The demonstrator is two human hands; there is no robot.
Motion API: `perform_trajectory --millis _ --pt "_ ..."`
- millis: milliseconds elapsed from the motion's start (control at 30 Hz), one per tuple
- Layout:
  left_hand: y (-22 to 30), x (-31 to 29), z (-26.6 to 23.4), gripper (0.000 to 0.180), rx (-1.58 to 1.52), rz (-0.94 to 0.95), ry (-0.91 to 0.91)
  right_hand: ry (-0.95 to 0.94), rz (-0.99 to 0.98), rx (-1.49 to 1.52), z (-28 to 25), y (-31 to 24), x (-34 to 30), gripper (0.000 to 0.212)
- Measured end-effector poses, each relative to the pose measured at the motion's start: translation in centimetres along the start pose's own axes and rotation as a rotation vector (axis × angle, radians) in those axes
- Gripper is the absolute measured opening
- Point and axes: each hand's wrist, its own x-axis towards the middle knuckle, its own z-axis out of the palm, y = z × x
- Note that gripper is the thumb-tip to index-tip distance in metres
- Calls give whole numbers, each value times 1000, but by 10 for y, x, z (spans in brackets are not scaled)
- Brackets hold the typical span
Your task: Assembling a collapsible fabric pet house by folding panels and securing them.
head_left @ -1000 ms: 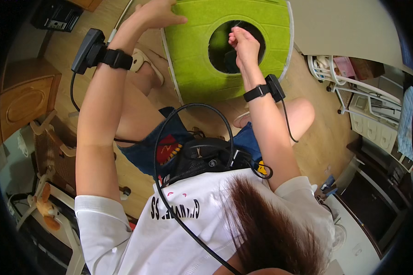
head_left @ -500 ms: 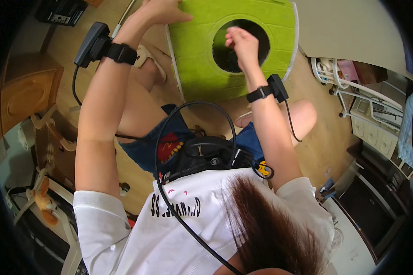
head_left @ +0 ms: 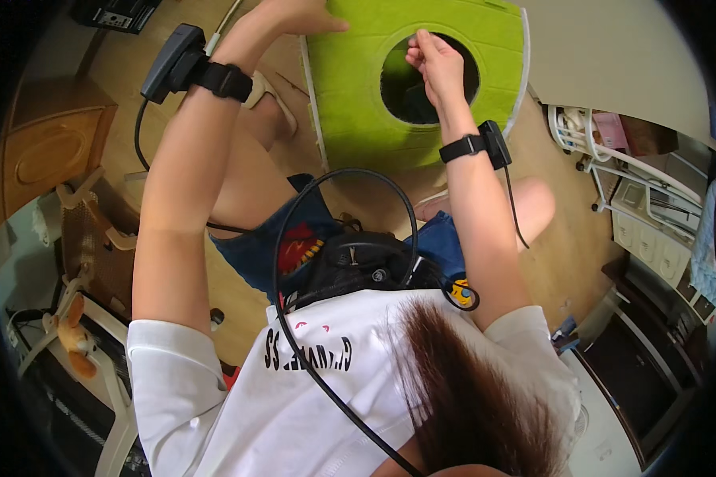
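Note:
A bright green, fabric-like box (head_left: 350,103) with pale edging stands in front of me. A round hole with a dark inside (head_left: 410,95) is cut in the side that shows. My right hand (head_left: 444,71) is over this hole, its thumb and fingers pinched together near the far rim. Anything between those fingertips is too small to make out. At the box's far left corner is my left hand (head_left: 314,16), its thumb stretched out over the green surface. The picture's upper edge cuts off its other fingers, so its grip does not show.
My bare legs are on either side of the box. A black cable (head_left: 277,262) loops across my lap and shirt. On the left are a wooden cabinet (head_left: 48,151) and a chair (head_left: 95,230); on the right, a white wheeled rack (head_left: 644,183) with things on it.
My right hand has moved farther away across the hole, toward its far rim, still pinched. The whole view has shifted slightly, and less of my left hand shows at the upper edge.

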Motion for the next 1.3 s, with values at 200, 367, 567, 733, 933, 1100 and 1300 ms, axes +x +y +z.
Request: perform_trajectory --millis 200,367,567,733,933,1100,1300 --pt "-8 -3 6 53 -1 26 93 -216 -71 -478 5 8 -16 17" --pt "-5 3 3 53 4 -1 4 -149 16 -120 13 0 -15 17" --pt "-4 -3 4 51 -9 13 58 -241 -130 -557 10 16 -24 16" --pt "-3 3 0 52 29 -15 -29 -230 105 -415 8 11 -28 17" --pt "-6 5 8 52 41 -36 66 -376 110 -501 0 19 -36 18" --pt "-1 4 -1 55 43 -41 -98 -194 147 -227 -6 16 -27 16" --pt "-18 11 18 53 35 13 137 -113 -31 -348 17 12 -19 17"
